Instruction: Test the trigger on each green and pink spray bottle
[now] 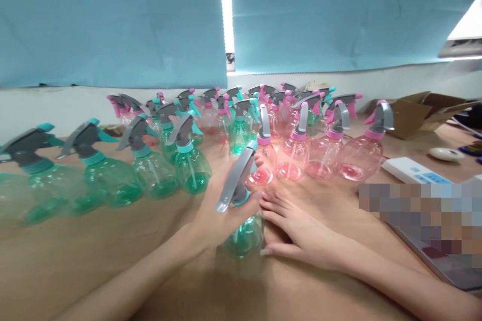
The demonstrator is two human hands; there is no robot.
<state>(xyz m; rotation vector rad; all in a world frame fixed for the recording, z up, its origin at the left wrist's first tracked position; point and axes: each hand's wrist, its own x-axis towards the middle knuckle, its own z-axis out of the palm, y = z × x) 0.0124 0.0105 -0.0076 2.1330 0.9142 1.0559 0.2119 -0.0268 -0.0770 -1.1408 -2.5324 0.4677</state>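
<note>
A green clear spray bottle (244, 235) with a grey trigger head stands on the brown table (113, 256) near me. My left hand (222, 210) is wrapped round its neck and upper body, just below the trigger. My right hand (293, 230) rests beside the bottle on the right, fingers stretched out and touching its side. Behind it, a row of green spray bottles (150, 170) runs to the left and a row of pink spray bottles (324, 158) to the right.
Several more green and pink bottles crowd the back of the table (241, 110). An open cardboard box (417, 110) sits at the far right, with a white power strip (417, 173) and a white mouse-like object (446, 154) nearby. Blue curtains (113, 20) hang behind.
</note>
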